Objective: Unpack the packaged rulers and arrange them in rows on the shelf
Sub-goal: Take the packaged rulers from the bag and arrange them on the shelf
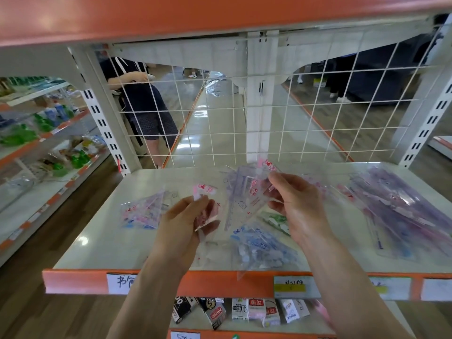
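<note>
Above the shelf [93, 243], the left hand [186, 221] pinches a pink ruler packet [204, 192]; at its two o'clock the right hand [299, 204] pinches a purple ruler packet [242, 192]. Both look light and stiff inside slippery film, so the edges probably grip best.

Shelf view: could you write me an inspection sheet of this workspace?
Surface: white shelf, orange front edge.
Job's things: pink ruler packet and purple ruler packet held up; left pile, blue pile and purple bundle lying flat.
Clutter: nothing seen.
Grippers: left hand pinches the pink packet, right hand the purple one.
Cables: nothing seen.
Surroundings: wire grid behind, a person beyond it, small cartons below.
</note>
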